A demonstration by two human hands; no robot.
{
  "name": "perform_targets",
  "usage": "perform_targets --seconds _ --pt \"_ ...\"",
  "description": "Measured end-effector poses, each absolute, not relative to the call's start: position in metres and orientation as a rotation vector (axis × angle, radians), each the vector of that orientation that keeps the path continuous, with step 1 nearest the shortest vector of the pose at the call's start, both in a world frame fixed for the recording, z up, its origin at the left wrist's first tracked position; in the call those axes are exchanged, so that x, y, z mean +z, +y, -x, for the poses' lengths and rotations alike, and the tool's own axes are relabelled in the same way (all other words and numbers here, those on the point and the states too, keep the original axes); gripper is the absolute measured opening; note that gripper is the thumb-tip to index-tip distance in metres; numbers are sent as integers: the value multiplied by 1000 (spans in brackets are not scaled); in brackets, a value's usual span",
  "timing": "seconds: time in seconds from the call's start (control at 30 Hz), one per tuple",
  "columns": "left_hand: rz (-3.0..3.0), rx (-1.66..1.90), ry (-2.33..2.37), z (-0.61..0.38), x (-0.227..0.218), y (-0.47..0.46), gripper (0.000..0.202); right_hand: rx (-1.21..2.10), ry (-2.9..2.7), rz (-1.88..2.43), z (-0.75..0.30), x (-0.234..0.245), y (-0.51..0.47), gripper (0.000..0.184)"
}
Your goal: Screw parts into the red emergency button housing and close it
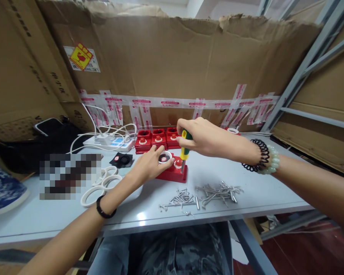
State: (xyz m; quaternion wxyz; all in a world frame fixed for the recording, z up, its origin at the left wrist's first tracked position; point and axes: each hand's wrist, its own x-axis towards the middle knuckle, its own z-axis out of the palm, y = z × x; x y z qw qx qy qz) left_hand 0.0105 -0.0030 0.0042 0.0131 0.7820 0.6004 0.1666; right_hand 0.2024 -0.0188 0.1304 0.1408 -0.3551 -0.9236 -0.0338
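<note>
A red plastic unit [174, 172] with round button parts lies on the pale table [255, 191]. My left hand [149, 165] presses down on its left side, fingers touching a white ring with a dark centre [164, 157]. My right hand [202, 138] grips a green-and-yellow screwdriver [185, 148] held upright, its tip down at the unit's right corner.
Three more red units [157, 139] stand in a row behind. Two piles of screws [202, 194] lie in front. White rings [103, 183], a black square part [123, 159], a power strip [111, 143] with white cables, and a cardboard wall [172, 61] behind.
</note>
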Motion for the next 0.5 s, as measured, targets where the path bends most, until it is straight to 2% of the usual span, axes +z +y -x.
perform_targets --seconds 0.13,0.3,0.37,0.5 --pt "-2452 518 1860 -11 5 -4 48 112 -2750 880 -203 131 -21 18" --pt "-2433 457 1909 -13 8 -5 49 -60 -2664 1018 -200 131 -24 12" --pt "-2427 460 1915 -14 8 -5 49 9 -2677 986 -200 131 -24 7" --pt "-2427 455 1917 -15 8 -6 48 90 -2720 979 -200 132 -24 13"
